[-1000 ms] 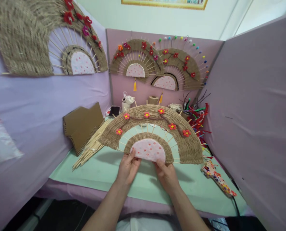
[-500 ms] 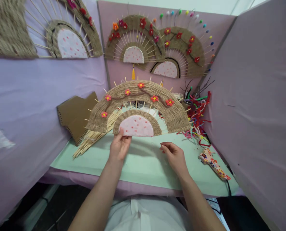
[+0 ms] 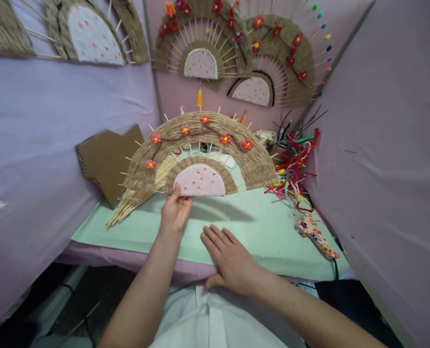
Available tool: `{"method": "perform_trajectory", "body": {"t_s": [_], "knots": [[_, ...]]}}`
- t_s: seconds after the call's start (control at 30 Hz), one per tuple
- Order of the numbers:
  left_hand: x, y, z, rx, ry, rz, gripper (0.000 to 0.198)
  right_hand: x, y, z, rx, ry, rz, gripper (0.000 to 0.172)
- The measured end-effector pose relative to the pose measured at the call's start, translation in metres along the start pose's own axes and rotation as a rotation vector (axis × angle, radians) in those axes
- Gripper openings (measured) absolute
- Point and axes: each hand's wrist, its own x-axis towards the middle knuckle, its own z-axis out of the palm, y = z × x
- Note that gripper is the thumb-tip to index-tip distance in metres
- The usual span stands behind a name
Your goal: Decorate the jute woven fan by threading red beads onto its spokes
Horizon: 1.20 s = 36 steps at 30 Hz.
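Note:
My left hand (image 3: pixel 176 211) grips a half-round woven twine fan (image 3: pixel 260 169) by the lower left of its pink spotted centre piece, thumb in front. The fan is upright above the table, with thin sticks poking past its rim. Red flowers with yellow middles and a brown twisted stem decorate its outer band. My right hand (image 3: pixel 229 256) is open, palm down, its fingers stretched out over the table's front edge. It holds nothing and is apart from the fan.
A green-topped table (image 3: pixel 273 241) spans the booth. Cardboard (image 3: pixel 108 154) and a bundle of sticks (image 3: pixel 128 208) are at left. Fuzzy craft stems (image 3: pixel 296 162) and a paint-speckled glue gun (image 3: pixel 318 237) with a cord are at right. Finished fans (image 3: pixel 283 43) hang on the back wall.
My right hand has come left and nearer my body, going from curled fingers to a flat, spread hand. The left hand still holds the fan. The view has tilted downward.

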Motion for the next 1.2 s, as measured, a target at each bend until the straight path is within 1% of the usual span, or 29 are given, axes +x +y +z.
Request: {"method": "perform_trajectory", "body": {"t_s": [0.07, 0.13, 0.2, 0.23, 0.27, 0.3, 0.33, 0.37, 0.4, 0.43, 0.47, 0.5, 0.57, 0.63, 0.67, 0.73, 0.77, 0.83, 0.9, 0.97, 1.0, 1.03, 1.07, 1.1, 1.13, 1.2], "knots": [[-0.001, 0.001, -0.001, -0.002, 0.011, 0.0, 0.035, -0.016, 0.002, 0.004, -0.029, -0.025, 0.085, 0.105], [-0.001, 0.001, -0.001, -0.009, 0.017, -0.005, 0.035, -0.041, 0.005, 0.006, -0.071, -0.046, 0.163, 0.107], [-0.001, 0.001, -0.002, -0.02, 0.018, -0.011, 0.035, -0.073, 0.005, 0.004, -0.125, -0.071, 0.239, 0.101], [-0.001, 0.001, -0.002, -0.026, 0.018, -0.015, 0.035, -0.09, 0.004, 0.001, -0.155, -0.109, 0.295, 0.097], [-0.001, 0.001, -0.002, -0.03, 0.018, -0.017, 0.036, -0.106, 0.001, -0.004, -0.185, -0.177, 0.369, 0.091], [-0.001, 0.001, -0.002, -0.034, 0.016, -0.018, 0.036, -0.119, -0.003, -0.01, -0.212, -0.258, 0.477, 0.079], [0.0, 0.001, -0.002, -0.038, 0.012, -0.016, 0.036, -0.129, -0.008, -0.018, -0.228, -0.352, 0.594, 0.063], [0.0, 0.001, -0.002, -0.04, 0.006, -0.016, 0.036, -0.136, -0.012, -0.027, -0.231, -0.434, 0.679, 0.048], [0.0, 0.0, -0.003, -0.042, -0.001, -0.016, 0.035, -0.137, -0.017, -0.035, -0.248, -0.477, 0.748, 0.04], [0.001, 0.0, -0.003, -0.042, -0.005, -0.018, 0.035, -0.134, -0.022, -0.043, -0.261, -0.463, 0.756, 0.035], [0.001, 0.0, -0.003, -0.041, -0.005, -0.02, 0.035, -0.127, -0.026, -0.049, -0.255, -0.412, 0.715, 0.034], [0.001, 0.0, -0.002, -0.04, -0.002, -0.023, 0.034, -0.116, -0.03, -0.053, -0.232, -0.342, 0.631, 0.038], [0.0, 0.0, -0.002, -0.034, 0.011, -0.026, 0.034, -0.089, -0.034, -0.05, -0.15, -0.194, 0.383, 0.047], [0.0, 0.0, -0.002, -0.028, 0.03, -0.022, 0.034, -0.062, -0.033, -0.037, -0.077, -0.086, 0.159, 0.056], [0.0, 0.0, -0.002, -0.024, 0.04, -0.021, 0.034, -0.051, -0.031, -0.028, -0.043, -0.064, 0.075, 0.06], [0.0, 0.001, -0.002, -0.017, 0.052, -0.02, 0.034, -0.043, -0.026, -0.011, 0.015, -0.09, -0.025, 0.064], [0.0, 0.001, -0.002, -0.015, 0.051, -0.021, 0.034, -0.045, -0.022, -0.004, 0.032, -0.121, -0.036, 0.065], [0.0, 0.0, -0.003, -0.016, 0.042, -0.026, 0.034, -0.061, -0.016, 0.002, 0.033, -0.188, 0.018, 0.066], [0.0, 0.0, -0.004, -0.023, 0.032, -0.028, 0.034, -0.088, -0.012, -0.001, 0.002, -0.249, 0.146, 0.068], [0.0, -0.001, -0.004, -0.032, 0.026, -0.029, 0.035, -0.115, -0.01, -0.01, -0.068, -0.288, 0.365, 0.067], [0.0, -0.001, -0.004, -0.035, 0.026, -0.03, 0.035, -0.124, -0.011, -0.016, -0.105, -0.298, 0.487, 0.063], [0.0, -0.001, -0.004, -0.037, 0.028, -0.032, 0.035, -0.13, -0.012, -0.022, -0.127, -0.276, 0.581, 0.056], [0.0, -0.001, -0.004, -0.036, 0.031, -0.035, 0.036, -0.131, -0.012, -0.028, -0.13, -0.224, 0.638, 0.047], [0.0, -0.001, -0.004, -0.034, 0.034, -0.04, 0.036, -0.128, -0.013, -0.033, -0.106, -0.147, 0.656, 0.038], [0.0, -0.001, -0.005, -0.031, 0.036, -0.046, 0.037, -0.121, -0.012, -0.038, -0.055, -0.056, 0.64, 0.03], [0.001, -0.001, -0.005, -0.028, 0.035, -0.062, 0.038, -0.097, -0.008, -0.044, 0.118, 0.103, 0.576, 0.027]]}}
